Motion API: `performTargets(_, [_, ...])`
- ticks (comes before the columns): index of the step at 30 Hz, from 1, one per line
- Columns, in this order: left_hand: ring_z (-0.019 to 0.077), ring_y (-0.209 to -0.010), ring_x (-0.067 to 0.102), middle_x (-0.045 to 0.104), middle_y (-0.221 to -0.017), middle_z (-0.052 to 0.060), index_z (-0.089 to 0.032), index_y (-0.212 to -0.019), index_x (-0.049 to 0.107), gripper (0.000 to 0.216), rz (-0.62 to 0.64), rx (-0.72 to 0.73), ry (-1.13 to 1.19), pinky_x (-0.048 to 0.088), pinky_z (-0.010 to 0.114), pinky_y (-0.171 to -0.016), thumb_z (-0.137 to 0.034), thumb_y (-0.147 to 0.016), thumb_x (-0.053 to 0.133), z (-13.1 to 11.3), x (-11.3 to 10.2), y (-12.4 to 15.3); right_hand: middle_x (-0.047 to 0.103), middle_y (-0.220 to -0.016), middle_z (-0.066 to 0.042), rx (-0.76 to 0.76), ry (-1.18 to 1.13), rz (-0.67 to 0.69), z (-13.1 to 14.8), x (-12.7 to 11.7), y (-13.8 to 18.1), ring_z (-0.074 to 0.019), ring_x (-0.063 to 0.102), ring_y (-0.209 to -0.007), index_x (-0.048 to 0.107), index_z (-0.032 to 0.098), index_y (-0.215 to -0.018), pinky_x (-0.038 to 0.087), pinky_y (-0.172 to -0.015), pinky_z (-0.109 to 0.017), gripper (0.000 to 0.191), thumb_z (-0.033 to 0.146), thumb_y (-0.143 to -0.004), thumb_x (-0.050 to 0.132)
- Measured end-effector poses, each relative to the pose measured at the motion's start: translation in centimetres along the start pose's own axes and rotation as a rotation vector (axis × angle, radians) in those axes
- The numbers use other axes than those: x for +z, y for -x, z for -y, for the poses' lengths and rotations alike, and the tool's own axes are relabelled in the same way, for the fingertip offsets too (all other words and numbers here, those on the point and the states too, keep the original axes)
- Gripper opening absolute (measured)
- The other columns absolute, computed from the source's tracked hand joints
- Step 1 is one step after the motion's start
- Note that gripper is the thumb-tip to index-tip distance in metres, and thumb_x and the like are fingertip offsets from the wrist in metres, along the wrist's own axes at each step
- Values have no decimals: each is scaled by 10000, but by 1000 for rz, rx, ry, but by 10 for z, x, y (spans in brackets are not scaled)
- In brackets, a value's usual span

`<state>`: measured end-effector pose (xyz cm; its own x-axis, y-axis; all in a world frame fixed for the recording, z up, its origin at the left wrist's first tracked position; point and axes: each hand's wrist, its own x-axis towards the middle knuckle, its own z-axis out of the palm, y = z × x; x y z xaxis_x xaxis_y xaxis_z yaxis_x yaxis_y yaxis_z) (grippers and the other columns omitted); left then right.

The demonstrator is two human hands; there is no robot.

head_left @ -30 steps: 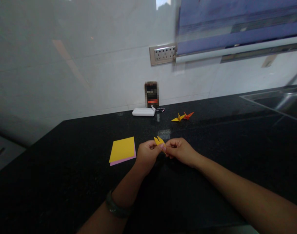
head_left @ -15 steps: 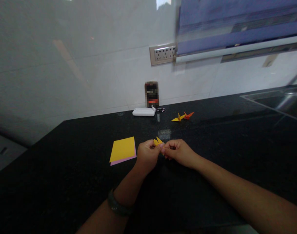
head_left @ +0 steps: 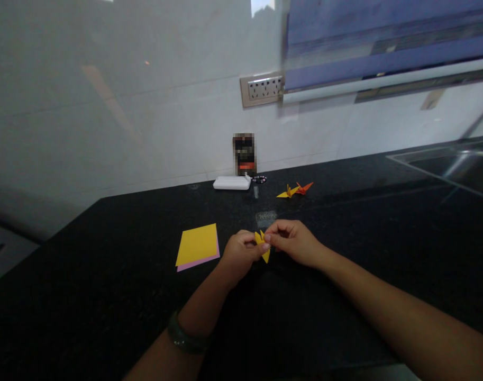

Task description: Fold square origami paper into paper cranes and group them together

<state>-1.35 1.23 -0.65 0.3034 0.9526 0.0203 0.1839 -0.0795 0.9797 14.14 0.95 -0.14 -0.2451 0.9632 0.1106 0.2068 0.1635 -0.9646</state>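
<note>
Both my hands meet over the black counter [head_left: 106, 296] and pinch a small folded piece of yellow paper [head_left: 262, 246]. My left hand [head_left: 241, 254] grips it from the left with thumb and fingers closed. My right hand [head_left: 294, 243] pinches its upper tip from the right. Part of the fold is hidden between my fingers. A dark band sits on my left wrist [head_left: 183, 338]. To the left of my hands lies a flat stack of square paper sheets [head_left: 197, 245], yellow on top and pink beneath.
Farther back sit a yellow paper crane [head_left: 288, 192] and an orange paper crane [head_left: 304, 187]. A white flat box [head_left: 232, 183] and a small dark upright object [head_left: 244, 154] stand by the wall. A wall socket [head_left: 262, 89] is above. A sink [head_left: 455, 164] lies at the right.
The yellow fold has turned so a point now hangs down below my fingers. My right hand has shifted up to pinch its top. The view has tilted slightly.
</note>
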Motion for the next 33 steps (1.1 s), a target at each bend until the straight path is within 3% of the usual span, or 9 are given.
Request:
performTargets(6, [109,-533,543,597,-604,13,-117,-790,632,307,-44,-136,211,435,232,-531,-310,-564,706,-3,3,1,546,-597,12,-59,-6,-102,-1,4,2,-87,474,-513,567,169,-701,364,-476,-210,117,283,-721,551])
performTargets(11, [132,-598,585,650,-670,38,-114,-835,629,307,-58,-105,421,451,256,-599,-284,-591,702,-1,3,0,535,-581,11,-56,13,-82,2,4,3,-88,477,-495,569,155,-702,368,-465,-212,154,304,-729,537])
performTargets(15, [149,-647,599,660,-732,66,-110,-835,626,277,53,-100,544,449,265,-614,-312,-648,658,-1,4,0,527,-584,11,-97,-47,-30,4,0,3,-83,473,-499,578,150,-720,386,-495,-220,187,318,-757,506])
performTargets(33, [96,-509,531,593,-571,8,-133,-671,541,259,101,-195,523,382,216,-516,-374,-652,636,-3,4,2,561,-589,17,-19,-159,74,5,-2,3,-66,470,-494,599,142,-731,381,-492,-205,141,280,-705,580])
